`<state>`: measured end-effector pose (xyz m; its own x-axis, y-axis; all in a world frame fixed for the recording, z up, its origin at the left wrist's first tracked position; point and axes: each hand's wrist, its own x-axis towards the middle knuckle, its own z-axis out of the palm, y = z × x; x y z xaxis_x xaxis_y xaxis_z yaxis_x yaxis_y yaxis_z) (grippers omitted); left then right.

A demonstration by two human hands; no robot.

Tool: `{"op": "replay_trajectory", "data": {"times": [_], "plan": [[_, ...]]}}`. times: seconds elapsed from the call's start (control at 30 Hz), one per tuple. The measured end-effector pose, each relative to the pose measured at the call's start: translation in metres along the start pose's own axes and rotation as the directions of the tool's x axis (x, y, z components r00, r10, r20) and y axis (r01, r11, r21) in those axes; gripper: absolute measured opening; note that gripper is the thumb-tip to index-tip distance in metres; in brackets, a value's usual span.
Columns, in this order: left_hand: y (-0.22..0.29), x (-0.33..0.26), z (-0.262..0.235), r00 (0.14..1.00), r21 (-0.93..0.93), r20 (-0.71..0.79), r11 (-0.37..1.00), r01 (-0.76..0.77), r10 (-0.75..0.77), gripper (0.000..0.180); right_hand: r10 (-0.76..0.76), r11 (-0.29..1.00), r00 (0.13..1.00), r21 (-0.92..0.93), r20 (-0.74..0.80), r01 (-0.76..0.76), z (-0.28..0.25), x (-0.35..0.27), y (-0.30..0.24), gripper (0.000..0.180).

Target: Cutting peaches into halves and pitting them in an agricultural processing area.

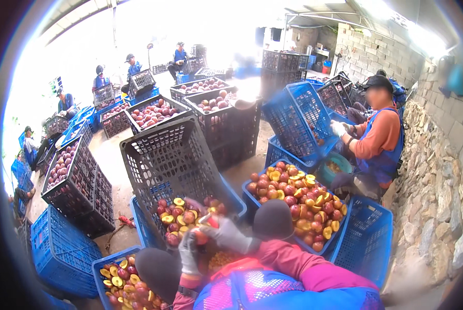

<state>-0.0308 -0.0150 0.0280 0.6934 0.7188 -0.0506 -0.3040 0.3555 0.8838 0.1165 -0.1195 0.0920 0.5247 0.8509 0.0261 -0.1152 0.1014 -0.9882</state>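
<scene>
Two grey-gloved hands at lower centre, left hand (189, 254) and right hand (226, 235), fingers closed around one red round fruit (203, 236); two blue plastic crates of halved fruit alongside, one (138, 217) behind the hands, one (99, 268) at lower left.

Your gloved left hand (189, 253) and right hand (226, 235) hold a red fruit (203, 235) together, just in front of the tipped black crate (164, 155).

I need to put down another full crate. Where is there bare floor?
Bare concrete floor lies left of the tilted black crate, beside the stacked black crates. Around the gloved hands it is crowded: fruit-filled blue crates sit edge to edge.
</scene>
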Motion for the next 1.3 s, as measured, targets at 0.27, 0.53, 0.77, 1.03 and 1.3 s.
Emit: {"op": "replay_trajectory", "data": {"times": [0.27,0.53,0.77,1.03,1.3], "plan": [[-0.052,0.020,-0.057,0.966,0.343,0.041,0.904,-0.255,0.257,0.030,-0.138,0.896,0.990,-0.430,-0.026,0.114,0.047,0.009,0.059,0.042],[0.013,0.003,-0.056,0.885,-0.207,0.044,0.863,0.461,-0.463,0.048,-0.373,0.501,0.920,-0.809,0.119,0.308,0.062,0.030,0.099,0.047],[-0.038,0.019,-0.131,0.925,0.107,0.376,0.994,0.016,-0.055,0.043,-0.258,0.278,0.893,-0.857,0.368,0.434,0.088,0.047,0.066,0.051],[-0.009,0.026,-0.128,0.825,-0.341,0.458,0.792,0.506,-0.331,0.052,-0.181,0.702,0.948,-0.641,0.262,0.311,0.075,0.065,0.082,0.035],[-0.008,0.016,-0.095,0.971,0.191,0.152,0.958,-0.214,0.187,0.047,0.025,0.997,1.000,0.066,0.004,-0.025,0.036,0.054,0.092,0.034]]}}
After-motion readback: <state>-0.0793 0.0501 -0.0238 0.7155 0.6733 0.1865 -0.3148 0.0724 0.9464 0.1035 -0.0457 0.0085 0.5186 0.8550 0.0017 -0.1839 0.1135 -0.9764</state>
